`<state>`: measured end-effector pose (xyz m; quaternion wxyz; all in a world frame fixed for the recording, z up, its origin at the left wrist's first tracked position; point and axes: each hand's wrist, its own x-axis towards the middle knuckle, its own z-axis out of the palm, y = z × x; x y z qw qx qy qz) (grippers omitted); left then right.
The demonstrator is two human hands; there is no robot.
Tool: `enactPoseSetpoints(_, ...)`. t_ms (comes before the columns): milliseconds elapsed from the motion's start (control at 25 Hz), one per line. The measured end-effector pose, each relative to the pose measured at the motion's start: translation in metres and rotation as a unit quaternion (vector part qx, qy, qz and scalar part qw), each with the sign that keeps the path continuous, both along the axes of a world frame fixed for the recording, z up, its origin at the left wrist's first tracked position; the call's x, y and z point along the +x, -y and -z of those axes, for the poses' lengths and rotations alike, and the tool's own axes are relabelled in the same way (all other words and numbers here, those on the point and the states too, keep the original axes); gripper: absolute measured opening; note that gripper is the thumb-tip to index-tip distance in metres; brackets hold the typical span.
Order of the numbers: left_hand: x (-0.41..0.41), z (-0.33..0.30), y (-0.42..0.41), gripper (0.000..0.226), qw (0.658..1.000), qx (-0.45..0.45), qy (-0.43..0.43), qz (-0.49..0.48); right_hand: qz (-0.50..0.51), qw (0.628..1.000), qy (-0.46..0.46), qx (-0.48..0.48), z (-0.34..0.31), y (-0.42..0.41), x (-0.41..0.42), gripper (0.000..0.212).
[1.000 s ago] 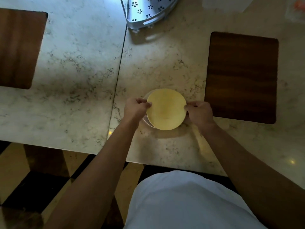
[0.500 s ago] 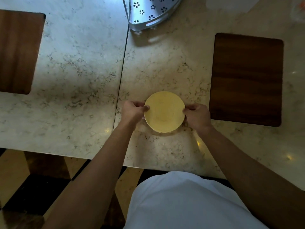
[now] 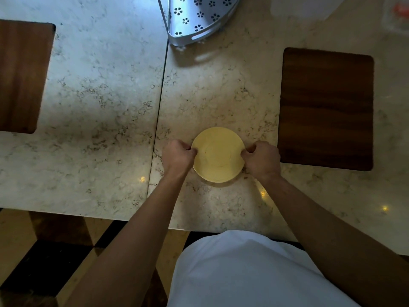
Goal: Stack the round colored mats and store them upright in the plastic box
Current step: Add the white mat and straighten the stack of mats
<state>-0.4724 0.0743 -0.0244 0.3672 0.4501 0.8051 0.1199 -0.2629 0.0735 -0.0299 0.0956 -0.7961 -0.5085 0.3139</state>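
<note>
Left hand (image 3: 178, 155) and right hand (image 3: 262, 159) pinch opposite edges of the yellow round mat (image 3: 218, 154), flat on the marble table (image 3: 99, 89). Dark wooden board (image 3: 326, 108) just right of it; perforated metal rack (image 3: 194, 17) well beyond; second wooden board (image 3: 22, 76) far left.

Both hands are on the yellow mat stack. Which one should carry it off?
Probably right: the right hand and left hand grip the yellow mat alike; a faint clear container lies far right.

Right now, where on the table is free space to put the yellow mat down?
Bare marble lies between the left wooden board, the table seam and the metal rack, and between the rack and the right wooden board. It is crowded where both hands grip the yellow mat.
</note>
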Motion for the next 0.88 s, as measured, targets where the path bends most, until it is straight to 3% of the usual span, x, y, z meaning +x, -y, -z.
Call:
enactPoseSetpoints(160,0.000,-0.001,-0.002,0.028,1.000,-0.016,0.005,-0.013,0.003,1.000,-0.007,-0.022,-0.001,-0.002,0.001,0.019)
enactPoseSetpoints(360,0.001,-0.002,-0.001,0.011,0.999,-0.002,0.016,-0.027,-0.004,0.999,-0.017,-0.039,-0.004,-0.003,-0.001,0.017)
enactPoseSetpoints(880,0.008,-0.005,-0.007,0.018,0.995,-0.034,0.025,-0.090,0.012,0.993,-0.064,-0.095,-0.002,-0.013,0.004,0.026)
